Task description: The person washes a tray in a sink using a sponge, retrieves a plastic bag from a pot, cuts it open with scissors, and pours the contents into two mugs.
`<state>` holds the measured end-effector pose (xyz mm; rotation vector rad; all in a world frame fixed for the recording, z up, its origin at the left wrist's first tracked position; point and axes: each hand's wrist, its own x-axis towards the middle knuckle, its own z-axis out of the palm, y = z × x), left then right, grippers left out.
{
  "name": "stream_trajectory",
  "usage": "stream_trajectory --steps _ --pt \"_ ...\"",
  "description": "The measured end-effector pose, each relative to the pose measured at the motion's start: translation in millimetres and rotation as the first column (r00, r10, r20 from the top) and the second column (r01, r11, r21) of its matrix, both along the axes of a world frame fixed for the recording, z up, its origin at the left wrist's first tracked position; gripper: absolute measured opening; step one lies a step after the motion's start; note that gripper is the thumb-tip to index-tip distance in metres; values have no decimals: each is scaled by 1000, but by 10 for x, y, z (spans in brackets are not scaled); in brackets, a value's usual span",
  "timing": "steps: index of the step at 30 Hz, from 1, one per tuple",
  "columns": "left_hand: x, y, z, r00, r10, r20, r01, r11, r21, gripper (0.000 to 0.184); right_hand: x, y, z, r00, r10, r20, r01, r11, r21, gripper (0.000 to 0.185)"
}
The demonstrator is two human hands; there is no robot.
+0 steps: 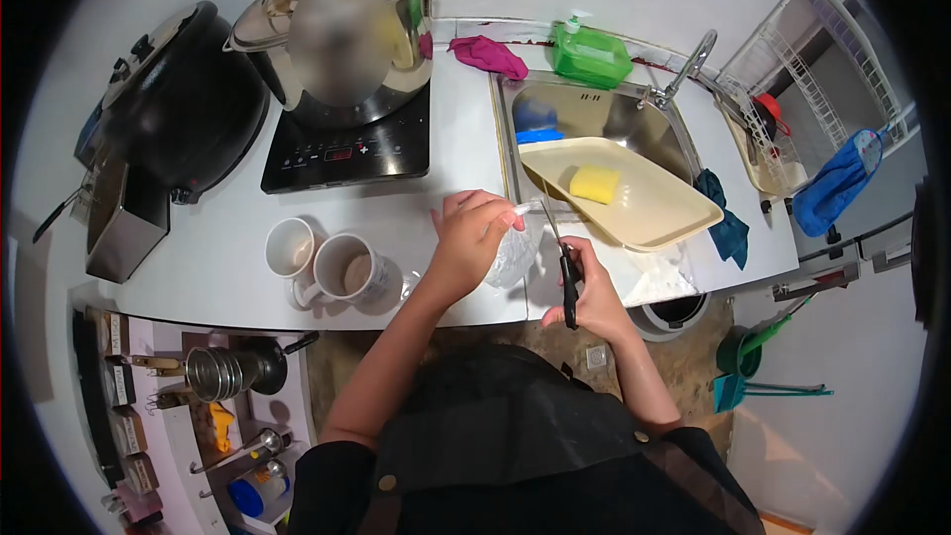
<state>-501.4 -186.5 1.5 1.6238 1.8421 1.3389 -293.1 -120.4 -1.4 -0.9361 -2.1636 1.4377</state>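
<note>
My left hand [470, 243] is closed on the gathered top of a clear plastic bag [511, 260], which hangs below the fingers just above the counter. In my right hand [597, 295] is a pair of black-handled scissors [569, 282]. The blades point up and away from me, beside the twisted end of the bag. Whether they touch the plastic I cannot tell. Left of my left hand stand two white mugs, one nearer the wall [291, 246] and one closer to me [348, 266], both with something light brown inside.
A cream tray [664, 200] with a yellow sponge [594, 184] rests across the sink [584, 99]. Behind my left hand, a large steel pot [406, 35] sits on a black induction cooker [396, 152]. A black pot [188, 104] stands further left. A green soap dispenser [591, 57] is behind the sink.
</note>
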Motion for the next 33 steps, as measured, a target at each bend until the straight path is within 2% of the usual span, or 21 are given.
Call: stream_trajectory --steps 3,6,9,16,21,24,27,30,33 --pt "77 128 -29 999 -36 5 36 999 -34 20 64 56 -50 997 54 -56 -49 995 81 96" --pt "185 243 -20 998 -56 -21 55 997 -50 19 19 62 35 996 31 -81 -18 986 164 92" --pt "236 312 10 992 -85 -92 71 987 -141 19 9 93 84 999 -51 6 48 975 215 88" --pt "267 487 65 975 -97 -197 53 974 -220 22 -31 167 24 978 -209 -6 206 960 192 80" --pt "236 525 76 980 -87 -179 49 976 -211 22 -37 182 -11 971 -240 9 237 964 123 72" --pt "260 530 44 981 -71 -181 37 982 -186 21 -58 201 -72 961 -273 -45 275 960 45 68" --pt "272 519 0 986 -24 -162 0 989 -149 21 -62 211 15 962 -254 100 247 966 75 64" --pt "243 451 -3 996 11 -92 -19 996 -92 21 -88 186 106 954 -274 123 279 960 -24 61" --pt "205 355 6 999 -9 -37 8 1000 -24 21 -97 137 212 937 -243 251 235 970 61 57"
